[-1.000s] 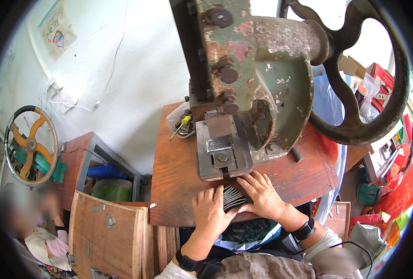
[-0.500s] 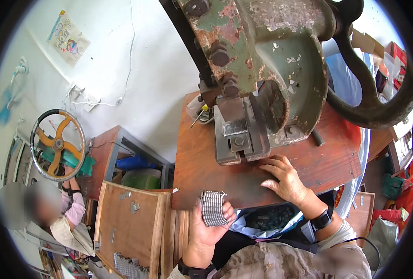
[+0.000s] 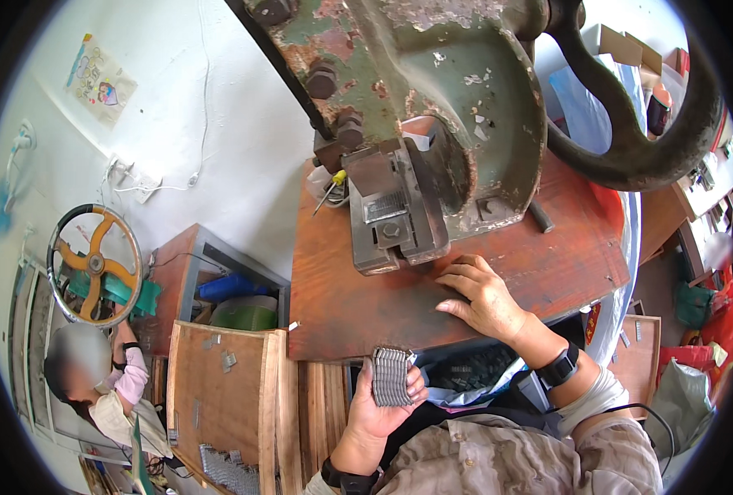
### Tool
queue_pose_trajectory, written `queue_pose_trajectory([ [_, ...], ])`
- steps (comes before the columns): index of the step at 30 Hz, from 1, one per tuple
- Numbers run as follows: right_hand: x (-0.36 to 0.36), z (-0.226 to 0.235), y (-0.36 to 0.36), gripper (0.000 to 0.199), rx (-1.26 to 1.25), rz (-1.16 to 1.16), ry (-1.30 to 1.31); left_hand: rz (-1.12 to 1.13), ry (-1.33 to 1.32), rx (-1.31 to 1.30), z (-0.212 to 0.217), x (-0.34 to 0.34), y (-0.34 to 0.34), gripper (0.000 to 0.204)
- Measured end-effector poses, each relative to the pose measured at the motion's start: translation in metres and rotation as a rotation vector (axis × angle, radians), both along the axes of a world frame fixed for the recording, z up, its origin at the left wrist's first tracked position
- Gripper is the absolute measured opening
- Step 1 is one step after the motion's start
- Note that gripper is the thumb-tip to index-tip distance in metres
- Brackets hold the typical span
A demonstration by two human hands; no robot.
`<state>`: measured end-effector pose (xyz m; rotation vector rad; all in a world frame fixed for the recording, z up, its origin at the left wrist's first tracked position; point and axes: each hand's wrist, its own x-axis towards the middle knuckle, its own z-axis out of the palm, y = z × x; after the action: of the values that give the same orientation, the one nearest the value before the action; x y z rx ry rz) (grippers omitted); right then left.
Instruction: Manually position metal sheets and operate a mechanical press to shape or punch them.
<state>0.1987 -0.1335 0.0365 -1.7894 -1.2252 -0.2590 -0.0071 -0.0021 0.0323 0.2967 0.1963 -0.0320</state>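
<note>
My left hand [image 3: 372, 418] is closed round a small stack of thin, ribbed metal strips [image 3: 393, 378], held up just off the front edge of the wooden bench [image 3: 342, 309]. On the bench lies my right hand [image 3: 489, 301], its fingers spread and nothing in them. It is just in front of the metal die block [image 3: 393, 216] of an old green hand press [image 3: 498, 107]. A ribbed metal piece [image 3: 385, 206] sits on top of the block, behind a bolt head.
The press's heavy handwheel [image 3: 639, 161] curves over the bench's right side. Behind the block, a yellow-handled screwdriver [image 3: 331, 191] leans in a plastic tub. Below the front edge hangs a bag of dark pieces [image 3: 478, 371]. A wooden tray [image 3: 222, 363] stands left; a co-worker [image 3: 127, 379] sits beyond.
The view has swung, so the press and bench appear further left and higher. My left hand has moved right and nearer to me with the metal strips. My right hand stays on the bench.
</note>
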Motion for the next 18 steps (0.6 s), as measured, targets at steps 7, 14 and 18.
queue_pose_trajectory([
  [7,0.001,-0.002,-0.002,0.034,-0.022,0.000,0.000,-0.087,0.123,-0.070,-0.011,-0.006,-0.014,0.065],
  [14,0.006,-0.007,-0.009,0.032,-0.056,-0.018,-0.029,-0.267,-0.005,-0.019,-0.021,0.000,-0.011,0.065],
  [18,0.000,-0.005,0.003,0.031,-0.035,0.025,-0.039,-0.293,0.271,0.899,-0.062,0.007,-0.012,0.062],
])
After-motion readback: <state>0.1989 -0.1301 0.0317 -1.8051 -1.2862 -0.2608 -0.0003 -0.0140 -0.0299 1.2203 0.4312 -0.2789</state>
